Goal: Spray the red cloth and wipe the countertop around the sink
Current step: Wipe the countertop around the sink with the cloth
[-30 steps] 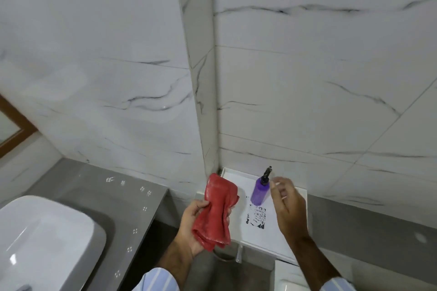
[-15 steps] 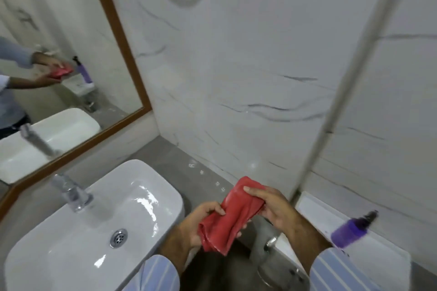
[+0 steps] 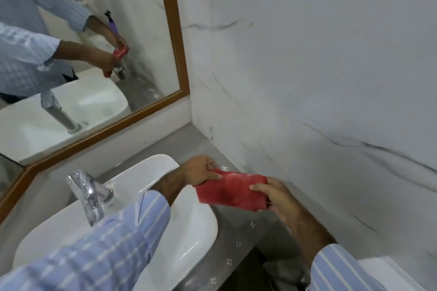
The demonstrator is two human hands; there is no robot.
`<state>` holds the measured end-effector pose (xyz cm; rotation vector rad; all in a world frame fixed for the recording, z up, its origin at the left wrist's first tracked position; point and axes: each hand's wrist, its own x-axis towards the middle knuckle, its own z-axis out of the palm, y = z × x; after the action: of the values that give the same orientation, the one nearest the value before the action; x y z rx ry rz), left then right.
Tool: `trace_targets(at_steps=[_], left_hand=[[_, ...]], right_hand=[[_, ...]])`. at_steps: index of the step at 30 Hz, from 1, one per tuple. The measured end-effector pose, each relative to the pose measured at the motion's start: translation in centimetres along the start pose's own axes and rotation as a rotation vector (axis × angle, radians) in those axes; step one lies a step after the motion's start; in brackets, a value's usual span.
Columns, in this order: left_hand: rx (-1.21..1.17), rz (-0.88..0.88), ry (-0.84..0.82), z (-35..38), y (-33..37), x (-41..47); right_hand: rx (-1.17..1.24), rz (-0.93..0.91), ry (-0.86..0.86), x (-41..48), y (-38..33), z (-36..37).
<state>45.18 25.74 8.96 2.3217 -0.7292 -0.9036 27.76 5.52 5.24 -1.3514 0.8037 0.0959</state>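
The red cloth [image 3: 233, 190] is stretched flat between both hands, just above the grey countertop [image 3: 241, 238] to the right of the white sink [image 3: 189, 238]. My left hand [image 3: 201, 170] pinches its left edge. My right hand [image 3: 275, 197] grips its right edge. The purple spray bottle shows only as a reflection in the mirror [image 3: 113, 23], behind the reflected hands; the bottle itself is out of view.
A chrome tap [image 3: 88, 196] stands at the sink's back left. A wood-framed mirror [image 3: 173, 38] covers the wall behind. A marble-tiled wall [image 3: 319, 78] closes the right side. A white ledge corner [image 3: 387, 267] shows at the lower right.
The view has swung left from the ledge and bottle to the sink. My right hand joined the left on the cloth, and both carried it over the countertop and spread it out.
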Motion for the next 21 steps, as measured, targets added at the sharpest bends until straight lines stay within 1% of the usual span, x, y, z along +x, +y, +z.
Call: trace_targets(at_steps=[3, 5, 6, 10, 14, 16, 18, 19, 21], left_hand=[[0.151, 0.006, -0.022, -0.7, -2.0, 2.8], [0.254, 0.020, -0.038, -1.6, -2.8, 4.2], [0.297, 0.010, -0.020, -2.0, -3.5, 4.9], [0.322, -0.045, 0.126, -2.8, -5.0, 8.3], [0.322, -0.041, 0.315, -2.3, -6.6, 11.9], [0.401, 0.000, 0.361, -1.4, -7.3, 13.0], [0.519, -0.006, 0.310, -0.1, -7.9, 13.9], [0.543, -0.049, 0.231, 0.6, -8.5, 14.3], [0.509, -0.172, 0.028, 2.2, -9.0, 14.2]], right_hand=[[-0.093, -0.009, 0.067, 4.0, 0.4, 1.6], [-0.240, -0.102, 0.107, 6.0, 0.2, 2.6], [-0.346, -0.163, 0.117, 7.2, 0.1, 3.5], [-0.759, -0.492, 0.160, 10.9, -0.4, 6.0], [-1.012, -0.729, 0.196, 14.5, 0.1, 7.2], [-1.153, -0.825, 0.213, 16.0, 1.0, 7.4], [-1.340, -0.859, 0.193, 17.3, 2.0, 7.4], [-1.411, -0.860, 0.154, 18.0, 2.6, 7.2], [-1.482, -0.843, 0.022, 18.3, 4.1, 6.3]])
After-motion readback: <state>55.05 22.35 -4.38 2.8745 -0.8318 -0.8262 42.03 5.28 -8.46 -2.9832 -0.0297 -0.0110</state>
